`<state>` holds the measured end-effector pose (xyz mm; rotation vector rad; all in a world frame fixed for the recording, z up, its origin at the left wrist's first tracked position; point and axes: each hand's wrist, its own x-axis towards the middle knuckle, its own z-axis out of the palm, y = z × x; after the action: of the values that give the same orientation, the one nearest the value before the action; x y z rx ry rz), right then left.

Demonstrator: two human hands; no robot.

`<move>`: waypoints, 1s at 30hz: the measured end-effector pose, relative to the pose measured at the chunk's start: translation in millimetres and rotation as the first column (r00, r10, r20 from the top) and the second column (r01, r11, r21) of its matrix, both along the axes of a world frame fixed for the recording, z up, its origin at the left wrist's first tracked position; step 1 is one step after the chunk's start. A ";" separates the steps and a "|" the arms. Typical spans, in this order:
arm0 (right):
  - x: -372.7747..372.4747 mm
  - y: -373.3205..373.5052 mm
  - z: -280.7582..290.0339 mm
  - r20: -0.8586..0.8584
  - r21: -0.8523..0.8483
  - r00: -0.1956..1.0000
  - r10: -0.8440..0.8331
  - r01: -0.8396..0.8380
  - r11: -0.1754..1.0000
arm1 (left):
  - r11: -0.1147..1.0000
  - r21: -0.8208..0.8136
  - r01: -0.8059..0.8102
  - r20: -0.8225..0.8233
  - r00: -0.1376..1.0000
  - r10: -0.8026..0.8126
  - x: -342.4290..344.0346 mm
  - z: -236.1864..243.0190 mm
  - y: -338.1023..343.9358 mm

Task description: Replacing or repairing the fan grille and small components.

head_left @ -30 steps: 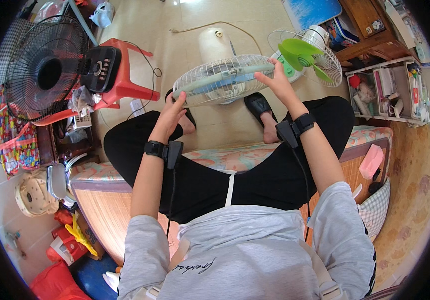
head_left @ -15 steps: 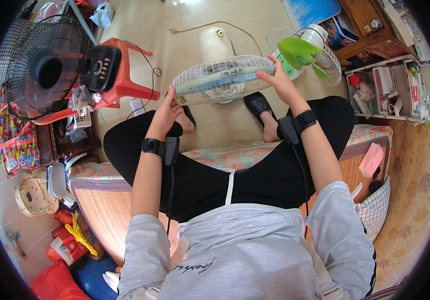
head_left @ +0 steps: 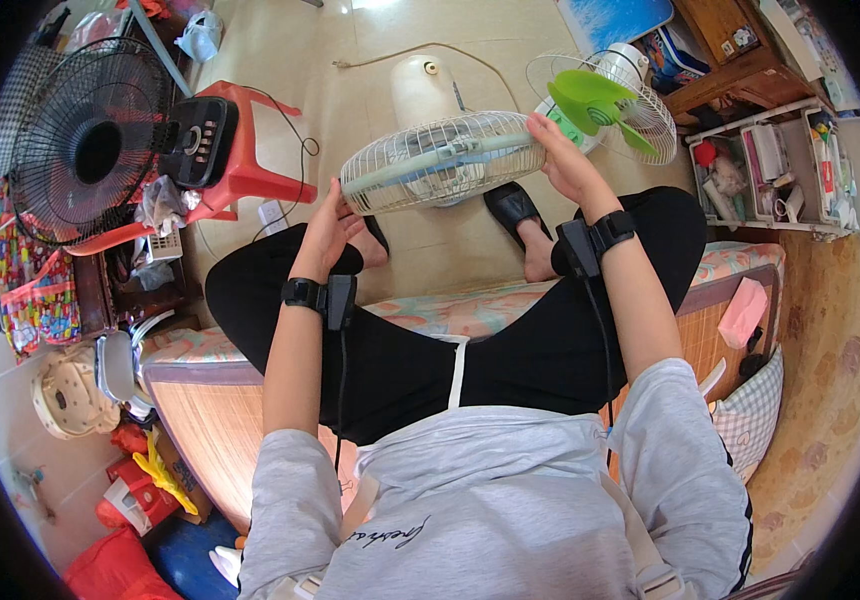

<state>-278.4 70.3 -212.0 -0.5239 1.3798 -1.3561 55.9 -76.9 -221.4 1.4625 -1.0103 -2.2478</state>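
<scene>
A white electric fan stands on the floor in front of me, its round wire cage tipped so that the rim faces me. A pale band runs along that rim, and light-blue blades show faintly through the wires. My left hand holds the cage's left edge, with its fingers partly hidden along the side. On the opposite edge my right hand grips the rim, fingers against the wires. Behind the cage rises the fan's white rounded body. A beige cord curves over the tiles beyond it.
To the right lies a smaller fan with green blades. A black fan and a red plastic stool stand at the left. White storage bins sit at the right. I sit on a mat-covered bed edge.
My right hand has shifted slightly left along the rim, and its thumb no longer sticks out over the cage. The cage has tilted a little; the left hand keeps its place.
</scene>
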 end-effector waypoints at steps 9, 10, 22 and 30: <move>0.9 0.4 7.2 0.129 0.169 0.991 -0.016 -0.006 0.986 | 0.995 0.039 -0.093 -0.019 0.995 0.094 1.9 -7.2 -4.4; 1.6 0.1 7.5 0.125 0.215 0.991 -0.050 0.022 0.976 | 0.989 0.054 -0.134 -0.039 0.990 0.137 2.2 -9.0 -5.5; 0.9 2.0 18.4 0.155 0.300 0.986 -0.061 0.012 0.954 | 0.975 0.071 -0.211 0.007 0.977 0.212 2.9 -4.7 -6.5; -0.8 3.7 15.0 0.154 0.322 0.986 -0.057 0.005 0.947 | 0.974 0.052 -0.219 -0.036 0.975 0.221 5.6 -9.1 -10.9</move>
<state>-279.2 74.1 -197.0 -0.1716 1.4423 -1.1409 61.6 -87.8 -230.5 1.4622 -0.7457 -2.1471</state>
